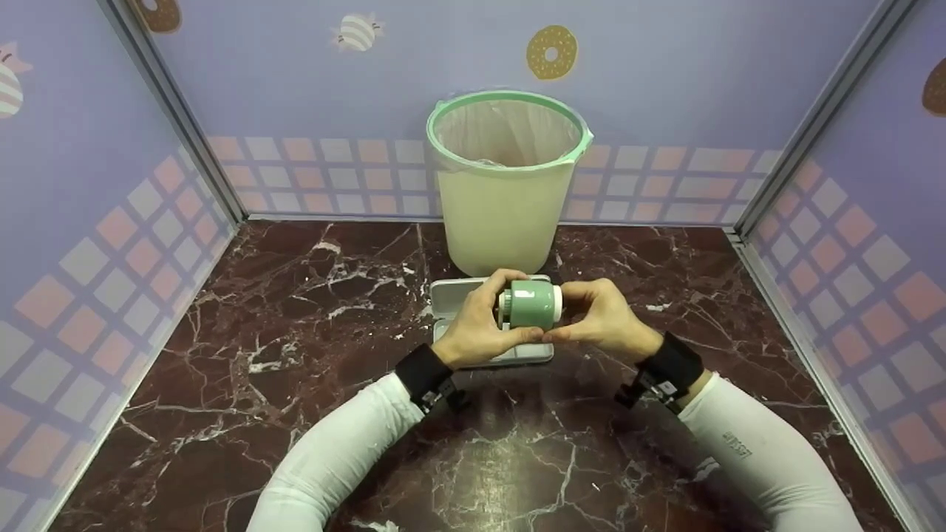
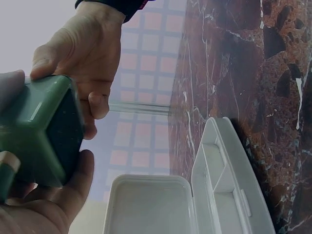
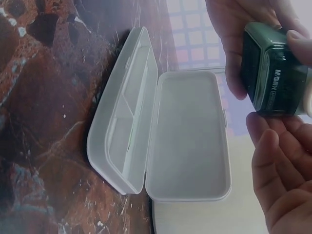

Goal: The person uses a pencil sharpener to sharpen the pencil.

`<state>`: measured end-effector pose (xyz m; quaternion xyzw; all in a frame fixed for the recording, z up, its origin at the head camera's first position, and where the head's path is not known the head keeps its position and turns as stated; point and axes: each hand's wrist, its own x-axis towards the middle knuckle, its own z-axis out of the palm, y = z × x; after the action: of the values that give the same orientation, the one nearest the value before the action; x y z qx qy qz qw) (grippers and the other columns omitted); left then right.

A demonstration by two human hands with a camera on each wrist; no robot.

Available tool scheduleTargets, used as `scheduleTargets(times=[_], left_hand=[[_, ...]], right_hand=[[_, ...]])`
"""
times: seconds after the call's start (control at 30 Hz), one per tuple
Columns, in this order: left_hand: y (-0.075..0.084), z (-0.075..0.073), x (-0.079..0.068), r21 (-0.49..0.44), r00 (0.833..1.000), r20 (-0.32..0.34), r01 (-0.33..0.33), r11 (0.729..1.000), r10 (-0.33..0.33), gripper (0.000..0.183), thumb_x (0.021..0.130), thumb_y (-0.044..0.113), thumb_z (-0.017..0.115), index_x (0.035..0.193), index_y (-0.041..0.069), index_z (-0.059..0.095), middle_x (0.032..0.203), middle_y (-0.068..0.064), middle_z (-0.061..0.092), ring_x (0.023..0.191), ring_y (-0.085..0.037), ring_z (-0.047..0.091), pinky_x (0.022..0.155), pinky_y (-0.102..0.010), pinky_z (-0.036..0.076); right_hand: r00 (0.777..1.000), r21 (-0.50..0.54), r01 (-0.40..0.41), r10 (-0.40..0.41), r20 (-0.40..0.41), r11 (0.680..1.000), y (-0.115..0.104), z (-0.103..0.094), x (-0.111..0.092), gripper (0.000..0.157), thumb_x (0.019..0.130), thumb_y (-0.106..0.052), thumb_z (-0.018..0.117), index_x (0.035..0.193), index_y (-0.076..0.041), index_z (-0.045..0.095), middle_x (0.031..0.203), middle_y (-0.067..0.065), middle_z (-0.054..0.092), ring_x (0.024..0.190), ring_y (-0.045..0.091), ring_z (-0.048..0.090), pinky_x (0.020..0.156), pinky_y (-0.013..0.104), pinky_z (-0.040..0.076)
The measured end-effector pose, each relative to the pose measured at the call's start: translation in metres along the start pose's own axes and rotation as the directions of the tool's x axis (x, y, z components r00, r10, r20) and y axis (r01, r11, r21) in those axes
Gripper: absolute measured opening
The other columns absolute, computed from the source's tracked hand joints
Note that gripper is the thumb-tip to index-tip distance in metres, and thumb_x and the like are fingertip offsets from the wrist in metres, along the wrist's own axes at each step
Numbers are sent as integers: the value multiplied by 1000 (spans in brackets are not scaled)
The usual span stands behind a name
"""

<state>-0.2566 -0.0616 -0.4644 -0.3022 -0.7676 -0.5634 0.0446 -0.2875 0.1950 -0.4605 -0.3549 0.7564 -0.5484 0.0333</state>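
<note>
A glossy green pencil sharpener (image 1: 533, 304) with a white end is held up in front of me between both hands. My left hand (image 1: 473, 331) grips it from the left, thumb along the near side and fingers round the back. At its right end my right hand (image 1: 607, 321) pinches it with thumb and fingers. Pale lettering shows on the dark green body (image 3: 279, 87) in the right wrist view. Below the hands lies a white pencil case (image 3: 190, 139), its lid raised and its divided tray (image 2: 217, 168) showing.
A cream bin (image 1: 502, 214) with a green rim and a clear liner stands behind the pencil case. The dark red marbled tabletop (image 1: 332, 428) is bounded by patterned panels (image 1: 310, 89) at the back and on both sides.
</note>
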Motion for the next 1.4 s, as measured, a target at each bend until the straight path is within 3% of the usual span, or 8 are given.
scheduleTargets(times=[0.13,0.3,0.4,0.53,0.73,1.1,1.4], left_hand=[[1,-1,0,38,1000,8,15,999,-15,75,83,20,97,145,7,58,138,-15,76,108,-22,74,94,-32,61],[2,-3,1,57,999,29,29,998,-31,74,84,22,97,145,7,58,138,-15,75,108,-19,72,95,-33,61],[3,-4,2,61,998,43,37,997,-39,74,84,22,97,145,8,58,136,-15,75,108,-18,71,95,-34,61],[5,-6,3,57,998,46,43,997,-46,74,84,22,97,145,8,58,132,-15,75,108,-19,71,96,-35,61],[6,-7,3,49,997,51,47,998,-49,73,84,22,97,144,8,58,128,-18,74,110,-24,72,95,-34,61],[10,-6,4,79,999,45,25,997,-28,73,83,20,95,143,6,56,130,-17,74,111,-24,73,99,-38,62],[10,-6,3,81,998,43,36,996,-40,72,83,18,94,143,7,56,128,-16,75,108,-20,71,97,-37,62]], right_hand=[[1000,-36,6,-5,12,999,0,-1,0,41,75,4,98,113,3,83,98,-7,84,82,14,80,74,32,68],[1000,-50,3,-2,24,999,1,-2,0,41,74,2,99,112,4,83,98,4,85,81,9,79,73,29,68],[1000,-56,-2,4,28,998,1,-2,0,41,75,1,99,112,3,83,100,12,85,82,20,82,74,30,68],[999,-45,-15,16,31,999,-1,-2,0,41,75,0,99,113,3,83,102,17,86,85,25,83,76,31,69],[999,-39,-22,24,41,999,-4,-2,1,41,75,0,99,113,2,83,104,18,86,88,12,82,80,31,69],[999,-34,-41,42,20,999,-6,-2,0,40,76,1,98,113,3,83,100,17,85,81,23,82,70,28,68],[998,-10,-51,51,35,999,-6,-2,-1,41,75,3,97,114,5,82,101,18,85,81,21,83,71,29,68]])
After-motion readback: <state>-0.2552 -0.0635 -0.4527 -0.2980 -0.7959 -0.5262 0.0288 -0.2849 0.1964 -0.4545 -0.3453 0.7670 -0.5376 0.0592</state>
